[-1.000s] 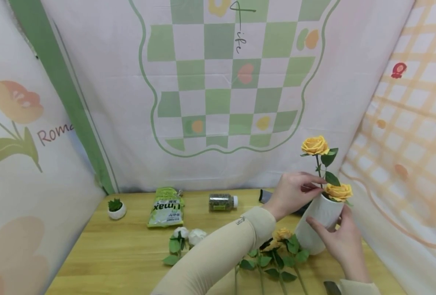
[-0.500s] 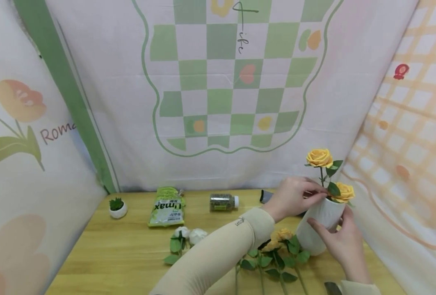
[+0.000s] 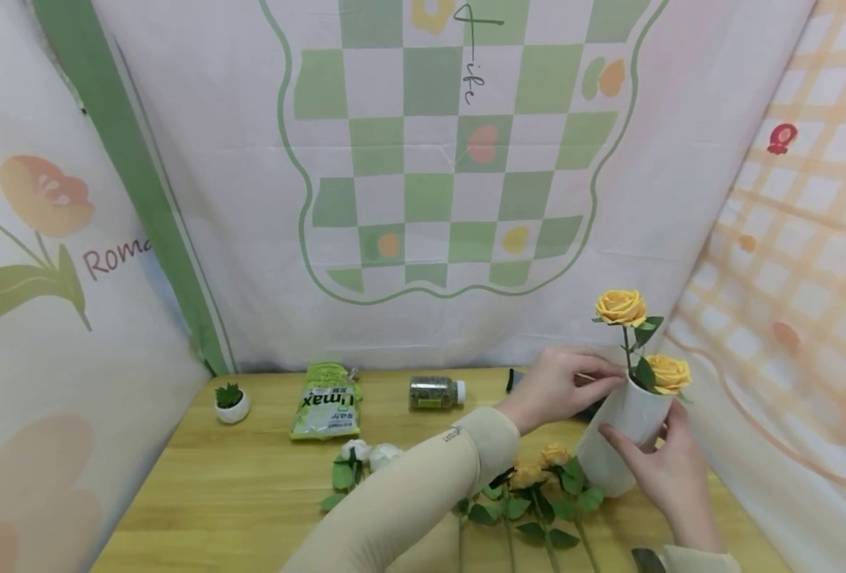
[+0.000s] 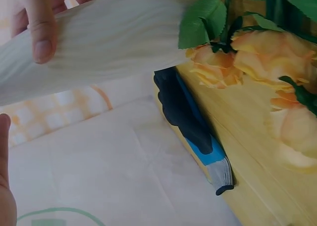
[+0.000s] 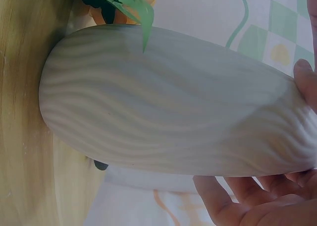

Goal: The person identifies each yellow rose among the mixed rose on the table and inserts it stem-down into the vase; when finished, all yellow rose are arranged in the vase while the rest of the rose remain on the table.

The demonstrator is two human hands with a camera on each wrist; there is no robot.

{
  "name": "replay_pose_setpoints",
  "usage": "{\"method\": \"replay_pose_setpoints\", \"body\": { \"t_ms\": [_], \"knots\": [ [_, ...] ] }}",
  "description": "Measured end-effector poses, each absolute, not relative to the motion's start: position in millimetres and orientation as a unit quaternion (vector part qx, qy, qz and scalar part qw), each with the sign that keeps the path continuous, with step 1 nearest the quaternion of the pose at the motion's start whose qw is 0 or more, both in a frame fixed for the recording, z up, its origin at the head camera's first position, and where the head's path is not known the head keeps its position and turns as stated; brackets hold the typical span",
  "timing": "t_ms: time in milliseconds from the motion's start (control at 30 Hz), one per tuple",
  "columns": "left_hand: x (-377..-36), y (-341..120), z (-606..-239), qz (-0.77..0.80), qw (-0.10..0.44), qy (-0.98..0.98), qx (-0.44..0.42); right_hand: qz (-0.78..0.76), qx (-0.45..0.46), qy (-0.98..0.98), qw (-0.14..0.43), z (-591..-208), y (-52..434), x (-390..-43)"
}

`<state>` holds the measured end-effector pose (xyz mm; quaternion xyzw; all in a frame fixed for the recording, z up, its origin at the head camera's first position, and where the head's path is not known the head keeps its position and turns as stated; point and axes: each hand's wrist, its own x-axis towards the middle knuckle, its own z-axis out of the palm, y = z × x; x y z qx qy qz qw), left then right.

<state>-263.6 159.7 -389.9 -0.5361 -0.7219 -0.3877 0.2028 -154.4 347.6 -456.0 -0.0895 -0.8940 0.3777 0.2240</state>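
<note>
A white ribbed vase (image 3: 612, 450) leans to the right at the right side of the table. My right hand (image 3: 673, 481) grips it below the mouth, thumb in front and fingers around the far side; the right wrist view shows its wavy surface (image 5: 163, 107). One yellow rose (image 3: 620, 308) rises tall from the mouth, and another yellow rose (image 3: 668, 374) sits low at the rim. My left hand (image 3: 562, 387) is at the left of the rim, fingertips beside the taller rose's stem, thumb and fingers slightly apart.
Several yellow roses (image 3: 528, 477) lie before the vase, with white flowers (image 3: 384, 456) to their left. Behind are a green bag (image 3: 327, 404), a jar with a white cap (image 3: 433, 393) and a small potted plant (image 3: 231, 404). A black and blue glove (image 4: 185, 112) lies near the back edge.
The taller rose has sunk lower into the vase. My left hand followed it down, then drew slightly left off the stem. My right hand keeps its hold on the vase.
</note>
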Motion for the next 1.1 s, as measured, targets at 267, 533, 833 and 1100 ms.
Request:
{"method": "replay_pose_setpoints", "body": {
  "t_ms": [267, 533, 833, 1100],
  "knots": [
    [-261.2, 127.3, -406.4, -0.406, 0.194, -0.722, -0.525, 0.378, -0.087, -0.891, 0.235, -458.6, 348.7, -156.2],
    [-253.3, 80.3, -420.2, -0.488, 0.153, -0.721, -0.467, 0.382, -0.098, -0.891, 0.223, -456.0, 347.0, -156.1],
    [-238.1, 31.4, -439.4, -0.515, 0.104, -0.748, -0.406, 0.380, -0.102, -0.895, 0.210, -456.0, 348.2, -156.5],
    [-219.6, 11.2, -460.5, -0.516, 0.042, -0.769, -0.375, 0.386, -0.094, -0.891, 0.219, -456.2, 348.1, -157.2]
  ]
}}
